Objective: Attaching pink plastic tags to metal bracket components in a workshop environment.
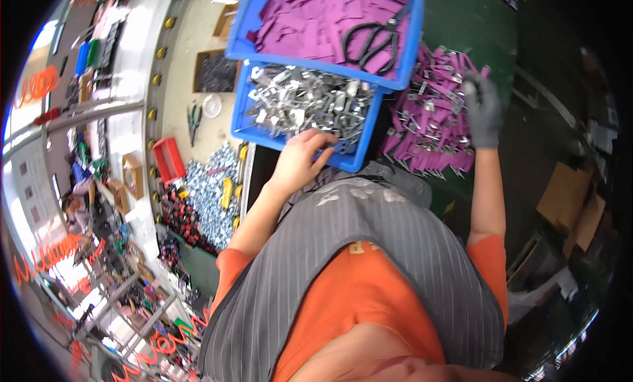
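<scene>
**Hands apart at the blue bins and the purple heap: points of risk**

Your two hands work well apart. Beyond the left stands the upper blue bin [414, 39], its near edge overlapping the next bin; poor support there could let it slide toward your fingers. Just left of your gloved right hand [482, 112] lies the heap of purple pieces [432, 112] with metal ends; loosely piled, it could spill if your wrist brushes it. Your bare left hand [304, 159] bends over the near rim of the lower blue bin [370, 125]; whether it pinches anything, you cannot tell here, nor can you for the blurred right. Beyond both hands, the black-handled scissors [392, 27] lie loose on the purple strips [303, 19] and could snag a reaching hand. The small metal pieces [283, 95] at your left fingertips may have edges that nick bare skin.

Writing: pale letters on your orange shirt [356, 296], nearer you than either hand, are partly hidden by the apron [264, 309]; no brand is legible on the bins.
</scene>
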Motion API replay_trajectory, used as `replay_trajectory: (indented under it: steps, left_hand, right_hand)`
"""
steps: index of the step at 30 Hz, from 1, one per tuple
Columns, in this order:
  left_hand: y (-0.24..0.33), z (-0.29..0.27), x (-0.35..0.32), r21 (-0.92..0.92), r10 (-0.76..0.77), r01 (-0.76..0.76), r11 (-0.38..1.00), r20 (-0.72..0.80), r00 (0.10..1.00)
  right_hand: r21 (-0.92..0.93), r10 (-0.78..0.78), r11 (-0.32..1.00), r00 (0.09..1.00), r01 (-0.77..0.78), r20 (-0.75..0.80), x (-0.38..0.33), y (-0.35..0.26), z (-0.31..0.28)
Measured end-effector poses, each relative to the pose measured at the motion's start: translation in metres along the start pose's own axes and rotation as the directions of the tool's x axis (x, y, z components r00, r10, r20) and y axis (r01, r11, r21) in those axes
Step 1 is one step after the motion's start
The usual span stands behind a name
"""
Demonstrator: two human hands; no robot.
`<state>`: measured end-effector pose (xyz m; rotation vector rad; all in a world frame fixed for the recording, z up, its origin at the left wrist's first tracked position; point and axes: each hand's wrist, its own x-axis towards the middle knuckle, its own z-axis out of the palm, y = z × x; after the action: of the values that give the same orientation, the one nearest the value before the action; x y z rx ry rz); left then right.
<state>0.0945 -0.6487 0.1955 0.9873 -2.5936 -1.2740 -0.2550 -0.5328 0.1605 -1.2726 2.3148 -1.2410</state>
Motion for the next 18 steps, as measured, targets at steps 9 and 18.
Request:
replay_trajectory:
  steps: [9, 18]
  left_hand:
    - [-0.001, 0.003, -0.005, 0.023, 0.154, -0.154, 0.988, 0.03, 0.988]
    - [-0.016, -0.025, -0.007, -0.077, 0.131, -0.134, 0.988, -0.047, 0.99]
  right_hand:
    - [-0.028, -0.474, 0.842, 0.764, 0.538, 0.437, -0.041, -0.112, 0.143]
    - [-0.053, -0.48, 0.837, 0.777, 0.545, 0.407, -0.023, -0.136, 0.167]
